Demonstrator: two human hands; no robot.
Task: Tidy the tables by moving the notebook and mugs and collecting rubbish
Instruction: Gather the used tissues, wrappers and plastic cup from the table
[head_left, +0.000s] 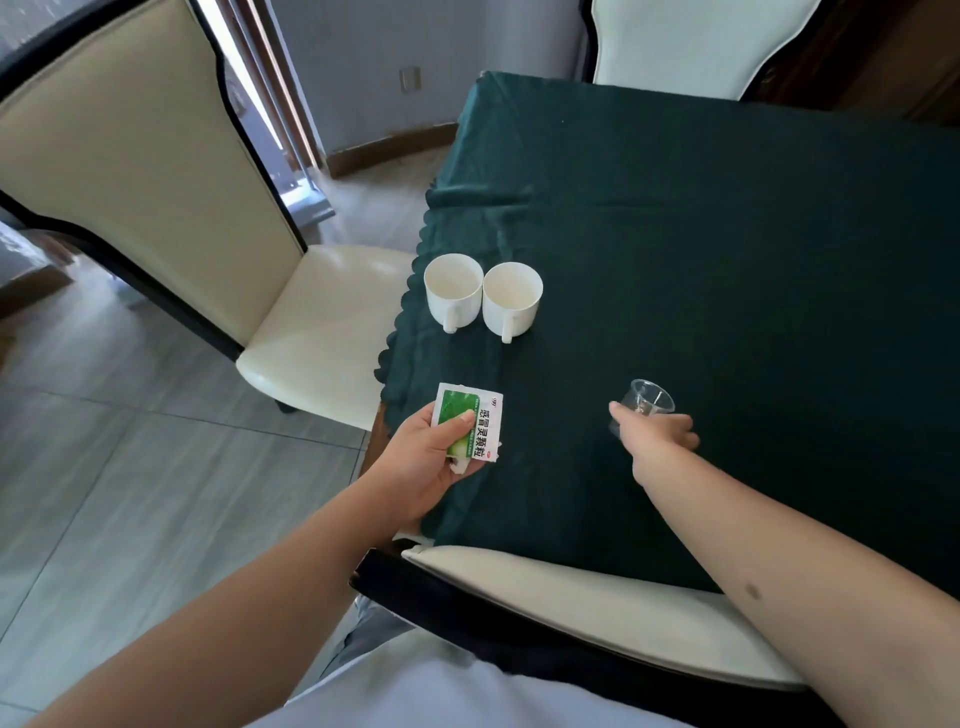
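My left hand (428, 460) holds a green and white sachet (475, 421) over the near left corner of the table, thumb pressed on its face. My right hand (657, 431) is closed around a small clear plastic cup (652, 397) that sits tilted on the dark green tablecloth (727, 234). Two white mugs (453, 291) (511, 300) stand side by side near the table's left edge, handles toward me, both looking empty. No notebook is in view.
A cream chair (332, 322) with a tall back stands left of the table. Another chair's back (545, 592) is right in front of me at the near edge, and a third (691, 41) is at the far side. Grey tiled floor lies to the left.
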